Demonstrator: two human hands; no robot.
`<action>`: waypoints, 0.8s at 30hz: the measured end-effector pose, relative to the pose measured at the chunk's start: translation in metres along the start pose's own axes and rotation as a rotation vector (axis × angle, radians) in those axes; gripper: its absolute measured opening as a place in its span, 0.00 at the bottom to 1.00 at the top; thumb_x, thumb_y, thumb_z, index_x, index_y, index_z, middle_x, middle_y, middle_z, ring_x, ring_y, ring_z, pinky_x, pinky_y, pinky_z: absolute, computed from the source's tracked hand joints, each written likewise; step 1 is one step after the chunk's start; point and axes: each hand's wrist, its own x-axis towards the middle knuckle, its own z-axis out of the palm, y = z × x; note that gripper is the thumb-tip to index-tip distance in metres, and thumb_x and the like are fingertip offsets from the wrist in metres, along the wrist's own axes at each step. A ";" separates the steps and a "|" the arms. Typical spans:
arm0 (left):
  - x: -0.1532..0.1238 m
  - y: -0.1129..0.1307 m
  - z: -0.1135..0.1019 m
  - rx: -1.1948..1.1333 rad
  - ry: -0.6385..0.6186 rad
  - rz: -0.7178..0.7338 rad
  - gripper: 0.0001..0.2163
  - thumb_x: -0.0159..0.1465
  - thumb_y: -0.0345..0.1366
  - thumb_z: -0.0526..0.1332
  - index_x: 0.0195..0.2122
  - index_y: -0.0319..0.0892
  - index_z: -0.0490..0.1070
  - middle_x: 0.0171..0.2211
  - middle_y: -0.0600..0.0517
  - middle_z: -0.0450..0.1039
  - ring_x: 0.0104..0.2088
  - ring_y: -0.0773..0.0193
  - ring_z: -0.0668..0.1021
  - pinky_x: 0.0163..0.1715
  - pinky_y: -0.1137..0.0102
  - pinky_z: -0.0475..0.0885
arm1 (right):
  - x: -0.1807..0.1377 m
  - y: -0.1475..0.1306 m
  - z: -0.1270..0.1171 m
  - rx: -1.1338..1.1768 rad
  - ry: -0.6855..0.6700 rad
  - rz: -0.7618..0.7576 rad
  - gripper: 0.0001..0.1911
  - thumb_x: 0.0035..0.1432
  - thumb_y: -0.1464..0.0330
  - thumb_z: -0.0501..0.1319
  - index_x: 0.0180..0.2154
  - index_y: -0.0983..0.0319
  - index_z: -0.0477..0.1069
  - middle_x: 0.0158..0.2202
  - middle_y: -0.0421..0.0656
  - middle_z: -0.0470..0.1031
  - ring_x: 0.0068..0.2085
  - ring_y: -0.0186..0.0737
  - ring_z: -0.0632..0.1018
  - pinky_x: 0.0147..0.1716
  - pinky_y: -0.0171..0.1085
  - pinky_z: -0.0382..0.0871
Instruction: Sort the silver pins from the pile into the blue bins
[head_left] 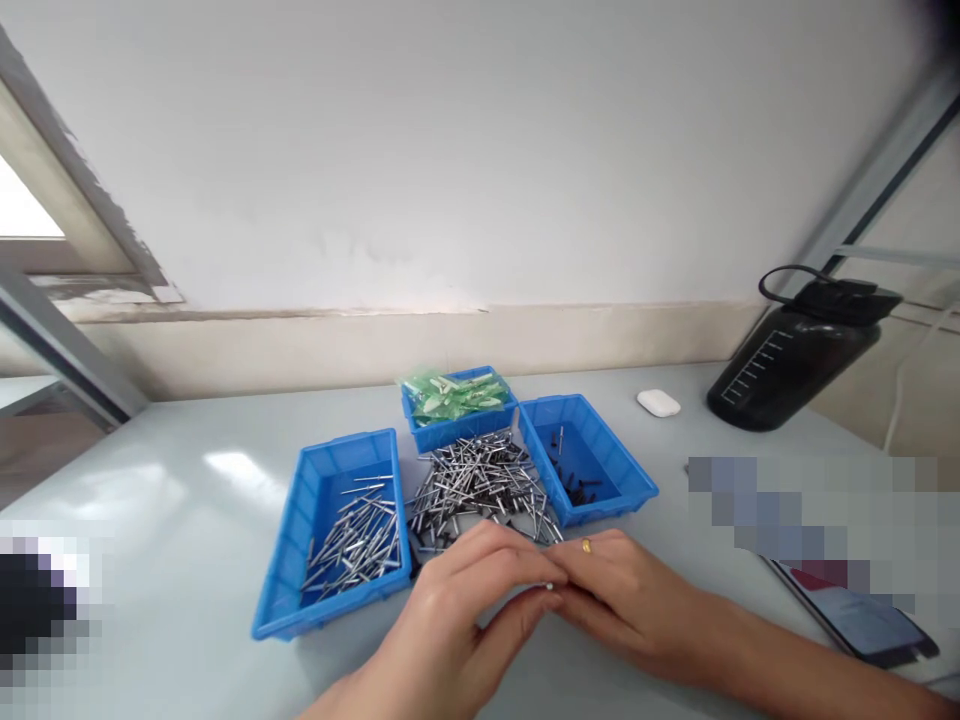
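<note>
My left hand (pixel 457 620) and my right hand (pixel 626 595) meet at the table's near edge, fingertips pinched together on a small pale piece (pixel 550 586) that I cannot name. A gold ring sits on a right finger. Just beyond the hands lies a loose pile of metal rivets (pixel 480 485) on the table. A blue tray (pixel 300 560) at the left holds silver rivets. Another blue tray (pixel 607 455) at the right holds a few dark pieces. A third blue tray (pixel 450 432) behind holds green plastic bags.
A white earbud case (pixel 658 403) and a dark water bottle (pixel 802 350) stand at the back right. A phone (pixel 862 620) lies at the right edge. The grey table (pixel 187 480) meets a white wall behind.
</note>
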 end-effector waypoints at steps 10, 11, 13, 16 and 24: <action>-0.009 0.006 -0.065 0.848 0.029 0.095 0.09 0.69 0.29 0.54 0.46 0.41 0.70 0.40 0.49 0.75 0.38 0.60 0.76 0.39 0.64 0.70 | 0.003 -0.002 -0.002 -0.016 -0.166 0.084 0.10 0.66 0.66 0.53 0.42 0.59 0.73 0.35 0.39 0.79 0.35 0.36 0.78 0.35 0.32 0.65; -0.011 0.005 -0.072 0.897 0.028 0.080 0.08 0.69 0.31 0.53 0.44 0.41 0.71 0.38 0.49 0.75 0.36 0.59 0.76 0.37 0.64 0.70 | 0.003 -0.002 -0.002 -0.018 -0.180 0.081 0.11 0.66 0.66 0.53 0.42 0.59 0.73 0.36 0.39 0.80 0.35 0.36 0.78 0.35 0.32 0.65; -0.016 0.000 -0.081 0.977 0.025 0.045 0.10 0.70 0.34 0.51 0.41 0.41 0.72 0.35 0.49 0.76 0.34 0.58 0.77 0.34 0.63 0.70 | 0.003 -0.002 -0.003 -0.029 -0.203 0.078 0.11 0.67 0.66 0.53 0.42 0.59 0.73 0.36 0.40 0.80 0.35 0.37 0.78 0.35 0.32 0.65; -0.022 -0.005 -0.087 1.063 0.038 0.021 0.15 0.71 0.37 0.47 0.39 0.41 0.73 0.33 0.49 0.78 0.32 0.56 0.79 0.32 0.62 0.71 | 0.003 -0.001 -0.004 -0.060 -0.219 0.065 0.11 0.67 0.66 0.52 0.41 0.60 0.73 0.34 0.40 0.79 0.34 0.37 0.78 0.34 0.33 0.64; -0.046 -0.020 -0.104 0.972 0.097 -0.056 0.14 0.68 0.45 0.53 0.42 0.45 0.75 0.36 0.49 0.78 0.35 0.54 0.79 0.35 0.62 0.73 | 0.004 0.002 -0.004 -0.067 -0.218 0.047 0.11 0.67 0.65 0.52 0.41 0.60 0.72 0.33 0.40 0.79 0.33 0.36 0.78 0.33 0.33 0.63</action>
